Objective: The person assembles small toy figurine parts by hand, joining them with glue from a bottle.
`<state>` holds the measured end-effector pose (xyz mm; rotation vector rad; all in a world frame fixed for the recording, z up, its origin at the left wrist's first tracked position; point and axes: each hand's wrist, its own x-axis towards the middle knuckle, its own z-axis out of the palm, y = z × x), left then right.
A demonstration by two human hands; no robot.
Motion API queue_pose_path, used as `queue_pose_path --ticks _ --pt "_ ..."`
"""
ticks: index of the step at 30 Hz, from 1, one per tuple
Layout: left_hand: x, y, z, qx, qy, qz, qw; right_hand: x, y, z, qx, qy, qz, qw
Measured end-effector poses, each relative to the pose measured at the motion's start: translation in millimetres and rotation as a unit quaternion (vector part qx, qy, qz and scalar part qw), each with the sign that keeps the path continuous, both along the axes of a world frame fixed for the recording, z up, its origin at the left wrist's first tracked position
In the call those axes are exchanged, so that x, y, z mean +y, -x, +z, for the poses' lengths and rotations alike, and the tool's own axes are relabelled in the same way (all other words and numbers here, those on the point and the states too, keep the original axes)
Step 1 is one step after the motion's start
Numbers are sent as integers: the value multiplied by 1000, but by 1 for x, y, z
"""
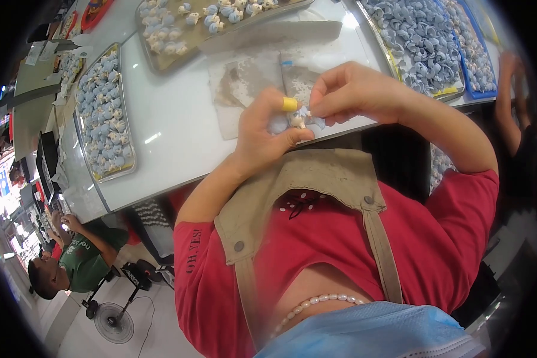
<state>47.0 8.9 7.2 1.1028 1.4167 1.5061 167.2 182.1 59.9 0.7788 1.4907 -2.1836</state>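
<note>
Held up over the near edge of the white table [173,137], just in front of the chest: a small figurine [299,117], pale blue with a cream-white lower part, rounded and lumpy, too small and too covered by fingers to make out finer detail. Pinched from the left by the left hand [262,134], fingers curled shut around it, thumb pressed below, a yellow finger cot [290,104] on one fingertip touching the piece's top. Gripped from the right by the right hand [346,92], fingertips bunched and closed on the figurine's upper right side.

Under and behind the hands, a stained grey work mat [250,83] flat on the table. To the left, a metal tray [104,113] packed with similar blue-and-cream pieces; another tray [179,33] at the top, sparsely filled; a third [417,45] at the upper right heaped with blue pieces beside a blue bin [474,51]. Below, a tan apron [316,179] over a red shirt [435,238].
</note>
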Motion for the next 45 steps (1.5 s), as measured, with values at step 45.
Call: queue_pose_path --ticks 45 --pt "-9 11 9 -263 13 -4 965 -20 5 -14 372 -388 5 843"
